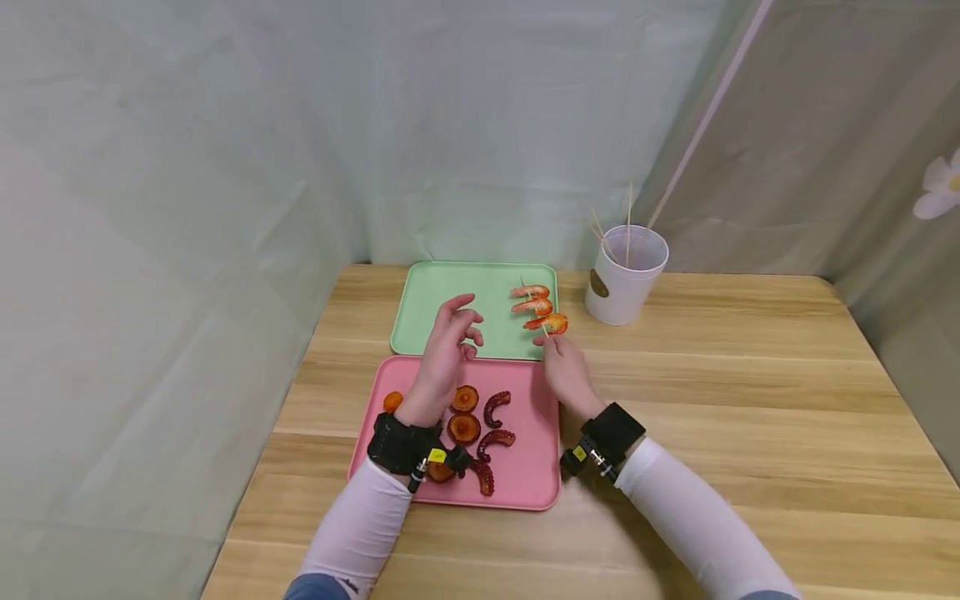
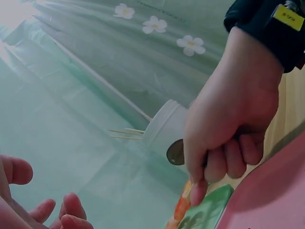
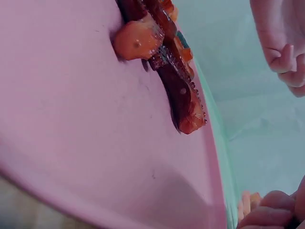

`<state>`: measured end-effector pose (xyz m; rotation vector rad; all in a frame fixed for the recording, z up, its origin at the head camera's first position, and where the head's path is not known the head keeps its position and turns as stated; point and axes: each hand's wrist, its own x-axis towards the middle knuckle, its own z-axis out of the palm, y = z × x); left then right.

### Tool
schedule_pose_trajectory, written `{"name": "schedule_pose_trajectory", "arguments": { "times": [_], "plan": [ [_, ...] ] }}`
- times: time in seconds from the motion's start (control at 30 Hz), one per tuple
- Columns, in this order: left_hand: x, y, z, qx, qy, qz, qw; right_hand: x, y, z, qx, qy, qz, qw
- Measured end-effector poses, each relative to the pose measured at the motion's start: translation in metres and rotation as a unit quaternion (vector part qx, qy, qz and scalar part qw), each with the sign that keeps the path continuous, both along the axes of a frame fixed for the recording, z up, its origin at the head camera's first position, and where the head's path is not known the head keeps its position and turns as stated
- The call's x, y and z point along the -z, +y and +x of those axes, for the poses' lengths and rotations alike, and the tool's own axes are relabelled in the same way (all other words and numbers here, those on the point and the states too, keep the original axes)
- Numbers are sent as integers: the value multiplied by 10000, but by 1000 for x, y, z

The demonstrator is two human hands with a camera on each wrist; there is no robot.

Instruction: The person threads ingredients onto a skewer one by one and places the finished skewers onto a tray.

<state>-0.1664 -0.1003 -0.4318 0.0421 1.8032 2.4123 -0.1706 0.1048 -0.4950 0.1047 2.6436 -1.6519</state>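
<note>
My right hand (image 1: 567, 375) pinches the lower end of a thin bamboo skewer (image 1: 546, 331) at the right side of the green tray (image 1: 438, 304). Three orange-red shrimp (image 1: 537, 307) are threaded along it, lying over the tray's right part. In the left wrist view the right thumb and curled fingers close on the skewer's end, beside the shrimp. My left hand (image 1: 450, 337) hovers over the front of the green tray, fingers loosely bent, nothing in them.
A pink tray (image 1: 536, 467) in front holds octopus tentacles (image 1: 497, 440), browned mushroom caps (image 1: 464, 428) and a small orange piece (image 1: 392, 402). At the back right stands a white cup (image 1: 622, 292) with several skewers (image 1: 629, 225). Curtains hang behind the wooden table (image 1: 750, 400).
</note>
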Motion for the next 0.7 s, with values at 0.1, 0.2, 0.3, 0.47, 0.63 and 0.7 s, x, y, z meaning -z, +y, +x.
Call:
{"name": "schedule_pose_trajectory", "arguments": {
  "times": [0.1,0.2,0.3,0.47,0.63,0.7],
  "plan": [
    [0,1,0,55,14,-28,10000,-2,-5,-4,47,-316,-243,9992],
    [0,1,0,92,23,-95,9999,-6,-8,-8,-13,-718,-660,9952],
    [0,1,0,95,9,-128,9999,-11,-10,-11,-255,-1227,-1102,9860],
    [1,0,-1,83,0,-151,9999,-16,-10,-15,-890,-1602,-1092,9770],
    [2,-1,-1,81,-9,-120,9999,-17,-9,-15,-1366,-1570,-937,9736],
    [2,-1,0,76,-19,-97,9999,-17,-9,-14,-1422,-1604,-1024,9714]
  ]
}}
